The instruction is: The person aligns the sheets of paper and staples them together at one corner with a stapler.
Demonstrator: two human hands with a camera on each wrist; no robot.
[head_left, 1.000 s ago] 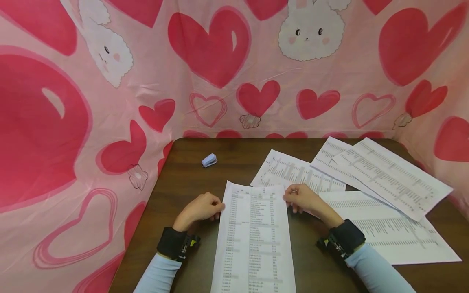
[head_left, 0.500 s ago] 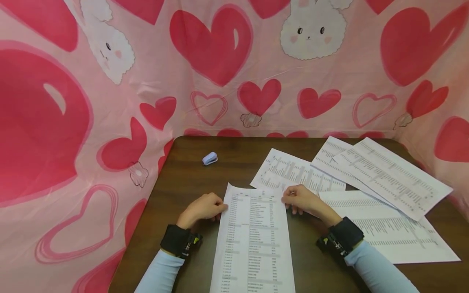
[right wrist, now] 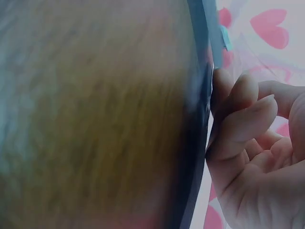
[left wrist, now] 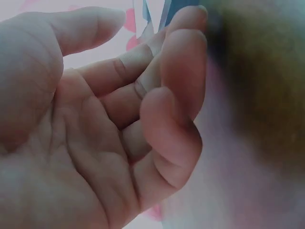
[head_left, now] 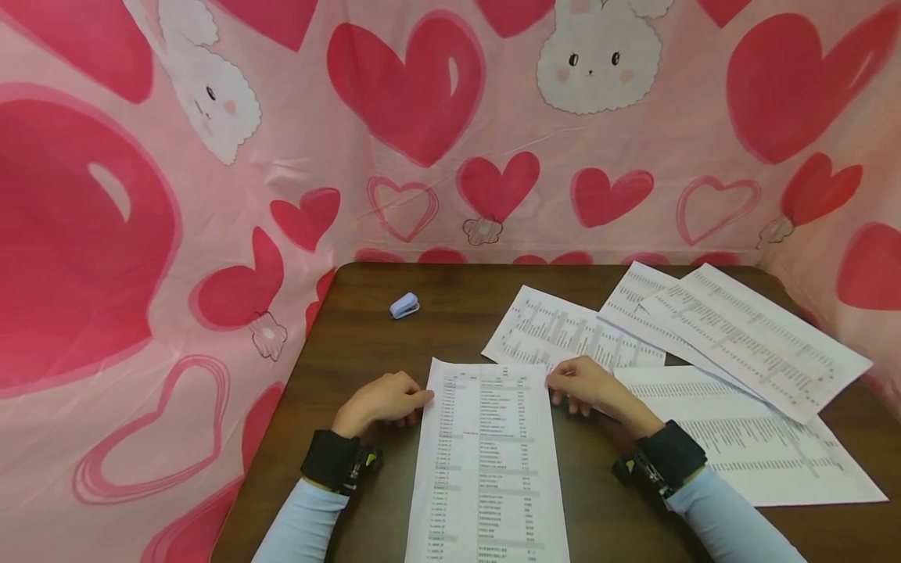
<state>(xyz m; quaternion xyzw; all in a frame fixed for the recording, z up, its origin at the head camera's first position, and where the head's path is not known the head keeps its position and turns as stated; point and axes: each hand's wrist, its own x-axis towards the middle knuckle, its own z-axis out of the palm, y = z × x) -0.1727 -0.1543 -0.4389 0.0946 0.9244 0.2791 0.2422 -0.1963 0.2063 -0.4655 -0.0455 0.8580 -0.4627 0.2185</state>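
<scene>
A long printed sheet of paper (head_left: 489, 469) lies in front of the person in the head view, its top edge towards the back of the table. At its upper left edge is the left hand (head_left: 383, 403), pinching lightly with the thumb. In the left wrist view the thumb (left wrist: 93, 28) stands a little apart from the loosely curled fingers, with thin white strips seen between them. The right hand (head_left: 587, 387) pinches the upper right edge of the sheet. Its fingers (right wrist: 243, 129) are curled close to the dark table edge in the right wrist view.
Several printed sheets (head_left: 753, 344) lie spread and overlapping at the right. One more sheet (head_left: 570, 328) lies just behind the right hand. A small pale-blue stapler (head_left: 404, 306) sits at the back left of the brown table (head_left: 366, 344). A pink heart-patterned cloth (head_left: 401, 141) hangs behind.
The top edge of the sheet has come slightly towards the person and looks flatter. Its upper left corner shifted a little left. Both hands stay at its edges with only small movements.
</scene>
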